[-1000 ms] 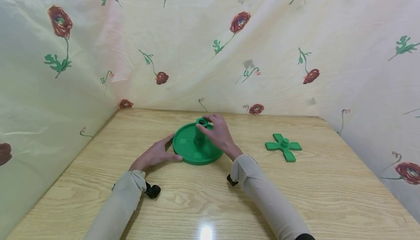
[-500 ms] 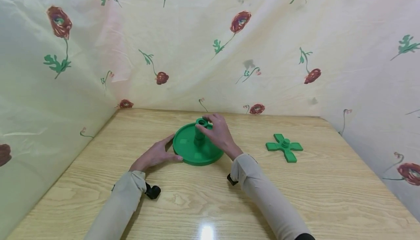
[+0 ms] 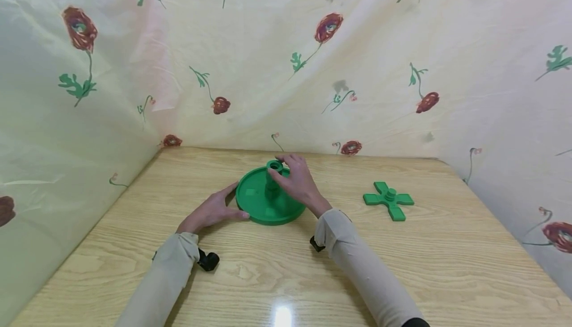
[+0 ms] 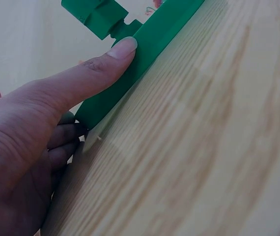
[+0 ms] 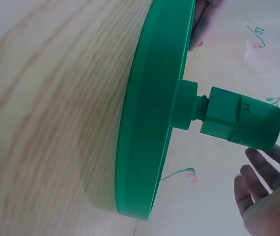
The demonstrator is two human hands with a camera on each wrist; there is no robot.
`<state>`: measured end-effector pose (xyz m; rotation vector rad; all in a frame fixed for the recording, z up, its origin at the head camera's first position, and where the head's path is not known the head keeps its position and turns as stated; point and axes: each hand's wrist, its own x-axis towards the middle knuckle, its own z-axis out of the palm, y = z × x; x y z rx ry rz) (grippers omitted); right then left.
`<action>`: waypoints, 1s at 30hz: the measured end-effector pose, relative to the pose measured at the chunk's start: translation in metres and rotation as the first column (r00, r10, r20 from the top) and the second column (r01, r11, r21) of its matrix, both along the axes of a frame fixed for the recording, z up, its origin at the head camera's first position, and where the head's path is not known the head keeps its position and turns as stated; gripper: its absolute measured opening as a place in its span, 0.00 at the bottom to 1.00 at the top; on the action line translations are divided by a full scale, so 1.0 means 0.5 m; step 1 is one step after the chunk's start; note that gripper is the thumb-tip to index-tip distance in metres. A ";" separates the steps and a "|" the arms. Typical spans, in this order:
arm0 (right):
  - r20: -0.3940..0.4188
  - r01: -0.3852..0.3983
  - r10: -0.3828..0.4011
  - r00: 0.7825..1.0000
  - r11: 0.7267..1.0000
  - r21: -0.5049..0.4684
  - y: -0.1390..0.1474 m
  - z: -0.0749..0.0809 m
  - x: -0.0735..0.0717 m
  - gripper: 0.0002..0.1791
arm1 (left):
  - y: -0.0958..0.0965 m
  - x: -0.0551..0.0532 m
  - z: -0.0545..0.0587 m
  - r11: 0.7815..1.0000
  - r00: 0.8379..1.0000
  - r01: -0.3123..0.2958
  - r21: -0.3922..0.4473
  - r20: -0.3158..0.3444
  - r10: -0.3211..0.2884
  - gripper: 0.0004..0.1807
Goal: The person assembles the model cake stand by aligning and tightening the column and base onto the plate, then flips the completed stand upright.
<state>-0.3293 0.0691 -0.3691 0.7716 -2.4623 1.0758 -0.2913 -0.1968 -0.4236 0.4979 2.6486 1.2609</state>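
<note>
The green disc [image 3: 256, 203] lies flat on the table [image 3: 250, 287], toward its far edge, with its raised rim facing up. A green column [image 5: 245, 118] stands upright at the disc's centre; a narrow neck [image 5: 200, 108] shows between it and the short green boss [image 5: 184, 104] below. The column has an open bore at its top and a dark "34" marked on its side. The right hand [image 3: 297, 180] pinches the column's top end, thumb and forefinger on opposite sides, the remaining fingers bent and apart from it. The thumb is largely cropped in the right wrist view, so the firmness of this grip is hard to judge. The left hand [image 3: 216, 210] rests against the disc's left side, thumb and fingers spread wide, the thumb tip pressing the outer rim wall. A green cross-shaped piece [image 3: 390, 199] with four flat arms and a stepped central stub lies to the right, well apart from both hands. Both forearms wear pale sleeves [image 3: 163, 277], with a black device [image 3: 208, 261] at the left wrist. Floral-printed cloth [image 3: 250, 59] encloses the table's back and sides.
</note>
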 end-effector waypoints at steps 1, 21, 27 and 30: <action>-0.005 -0.008 0.008 1.000 1.000 -0.002 0.000 0.000 0.000 0.25 | 0.000 0.000 0.000 1.000 1.000 -0.001 0.000 0.001 0.001 0.62; -0.004 -0.059 0.059 0.998 0.998 -0.013 0.002 0.001 -0.002 0.22 | 0.000 0.002 0.003 1.000 1.000 -0.003 0.004 0.013 0.003 0.62; 0.018 -0.055 0.055 0.998 0.998 -0.015 0.001 0.001 -0.002 0.23 | 0.000 0.001 0.002 1.000 1.000 -0.008 -0.014 0.012 0.008 0.62; 0.039 -0.047 0.047 0.998 0.999 -0.007 0.002 0.002 -0.002 0.25 | 0.000 -0.002 -0.001 1.000 1.000 -0.007 -0.018 0.014 0.008 0.62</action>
